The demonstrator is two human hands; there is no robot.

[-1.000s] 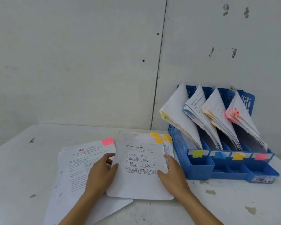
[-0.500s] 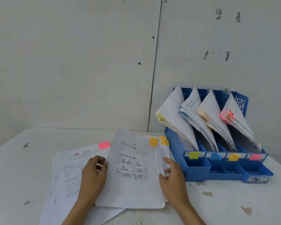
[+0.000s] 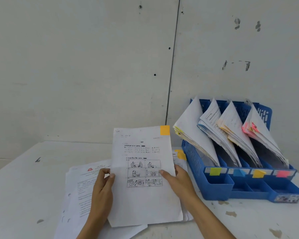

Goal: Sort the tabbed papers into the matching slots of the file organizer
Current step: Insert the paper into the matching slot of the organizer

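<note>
Two hands now have one sheet (image 3: pixel 145 204) lifted off the pile (image 3: pixel 81 187); a second ago it lay flat there beneath them. The left hand (image 3: pixel 102 192) pinches the sheet's left edge between thumb and fingers, and the right hand (image 3: pixel 178 183) grips the right edge with the thumb on the printed face. The sheet stands tilted up over the middle of the table (image 3: pixel 24 187), towards its front edge.

From my seat the lift puts the orange tab (image 3: pixel 164 130) in plain sight at the sheet's top right corner. I judge this paper is picked and read, with filing next. Its match is the orange label (image 3: pixel 258 173) on the third slot from the left of the file organizer (image 3: pixel 219 187), which sits at the table's right side against the wall.

The sheet is thin white paper, faintly creased and bowing a little, printed with text and a grid of comic panels. The organizer is hard blue plastic with latticed sides. It has four slanted slots packed with fanned papers and small open trays along its front. The table top is white and chipped in spots.
</note>
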